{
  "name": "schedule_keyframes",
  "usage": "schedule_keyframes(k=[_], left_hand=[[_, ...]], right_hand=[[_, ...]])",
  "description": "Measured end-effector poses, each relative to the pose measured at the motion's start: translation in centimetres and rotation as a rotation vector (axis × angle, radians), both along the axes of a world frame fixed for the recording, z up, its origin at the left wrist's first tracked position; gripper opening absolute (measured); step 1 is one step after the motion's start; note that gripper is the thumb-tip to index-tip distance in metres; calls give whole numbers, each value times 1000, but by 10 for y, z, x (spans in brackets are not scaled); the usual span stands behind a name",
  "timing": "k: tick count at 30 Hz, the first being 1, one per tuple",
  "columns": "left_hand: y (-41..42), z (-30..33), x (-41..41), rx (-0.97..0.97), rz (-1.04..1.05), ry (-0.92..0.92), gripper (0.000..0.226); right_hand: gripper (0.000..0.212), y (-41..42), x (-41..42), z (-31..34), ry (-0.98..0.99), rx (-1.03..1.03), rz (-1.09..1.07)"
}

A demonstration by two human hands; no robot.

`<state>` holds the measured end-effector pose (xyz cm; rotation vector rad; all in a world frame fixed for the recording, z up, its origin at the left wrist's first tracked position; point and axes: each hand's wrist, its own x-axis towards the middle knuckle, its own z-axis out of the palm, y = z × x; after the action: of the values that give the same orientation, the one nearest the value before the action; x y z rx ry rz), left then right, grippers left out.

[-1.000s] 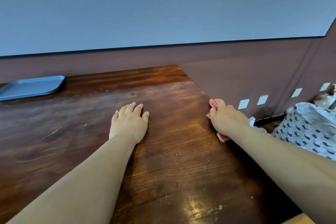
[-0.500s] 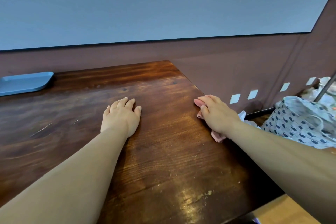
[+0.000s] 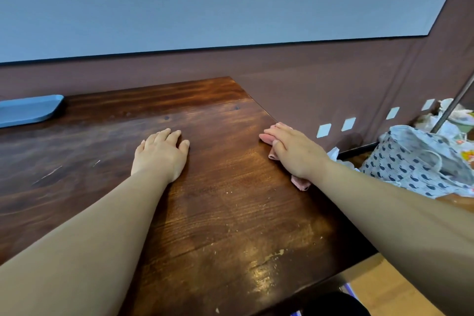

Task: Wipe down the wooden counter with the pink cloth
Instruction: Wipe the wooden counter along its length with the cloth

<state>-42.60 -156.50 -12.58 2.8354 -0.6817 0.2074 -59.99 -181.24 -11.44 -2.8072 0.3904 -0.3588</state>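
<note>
The right hand [image 3: 295,152] presses the pink cloth [image 3: 298,182] flat under straight fingers at the counter's [image 3: 218,200] right edge, ready to wipe. The left hand [image 3: 160,155] lies open and empty mid-counter, likely bracing the reach.

Most of the pink cloth [image 3: 298,182] lay hidden under the right hand [image 3: 295,152]; only small portions showed at its 11 o'clock and 5 o'clock sides. The blue tray [image 3: 28,110], at 10 o'clock from the left hand [image 3: 160,155], was cut off by the left edge. The wooden counter [image 3: 230,213] ran out of view at the left and bottom edges. The contents behind the patterned bag [image 3: 415,161] were too cluttered to identify.
</note>
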Motion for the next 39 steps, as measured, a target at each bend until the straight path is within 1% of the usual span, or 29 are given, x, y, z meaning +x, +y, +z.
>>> schedule_keyframes(k=[2, 5, 8, 10, 12, 13, 15, 16, 18, 21, 23, 25, 26, 28, 29, 31, 32, 34, 36, 37, 39], left_hand=[[-1, 0, 0, 0, 6, 1, 56], [-1, 0, 1, 22, 8, -5, 56], [-2, 2, 0, 44, 16, 12, 56], [-5, 6, -3, 128, 26, 27, 56], [-7, 11, -7, 220, 43, 15, 56], [-8, 13, -9, 242, 52, -11, 57], [-8, 18, -13, 260, 35, -79, 57], [-7, 20, -14, 249, 14, -91, 56], [-7, 24, -18, 179, 0, -44, 58], [-8, 26, -32, 140, -23, -1, 62], [-7, 27, -39, 142, -51, 11, 63], [-2, 27, -42, 152, -63, 17, 64], [2, 27, -41, 154, -64, 13, 64], [14, 25, -38, 150, -54, 1, 64], [20, 22, -37, 143, -44, -1, 64], [29, 14, -39, 126, -18, 13, 65], [32, 11, -41, 118, -7, 30, 65], [32, 6, -46, 89, 3, 42, 65], [31, 4, -49, 63, 11, 23, 64], [31, 3, -49, 62, 12, 16, 64], [33, 3, -49, 72, 12, 15, 64]], right_hand=[[45, 6, -8, 2, -21, -17, -4], [46, 13, -40, -8, -61, -55, 76], [46, 9, -45, -4, -30, 13, 105], [45, 7, -31, 2, -8, 34, 56], [44, 13, -23, 7, -6, 10, 5], [43, 16, -25, 7, -16, -7, 0], [43, 21, -42, 2, -34, -33, 57], [45, 24, -54, -1, -40, -42, 103], [46, 24, -64, -4, -40, -22, 159], [44, 22, -43, 5, -5, 15, 82], [44, 27, -29, 9, 33, -19, 23], [45, 32, -30, 9, 59, -60, 14], [46, 34, -36, 6, 62, -75, 45], [47, 39, -51, 0, 49, -100, 176], [47, 40, -54, -1, 36, -92, 237], [46, 38, -48, 4, 23, -31, 278], [46, 37, -40, 6, 28, -6, 258], [46, 38, -22, 9, 47, 9, 144], [46, 48, -14, 12, 69, -34, 94], [46, 54, -16, 10, 81, -50, 128], [45, 66, -30, 3, 58, -68, 268]])
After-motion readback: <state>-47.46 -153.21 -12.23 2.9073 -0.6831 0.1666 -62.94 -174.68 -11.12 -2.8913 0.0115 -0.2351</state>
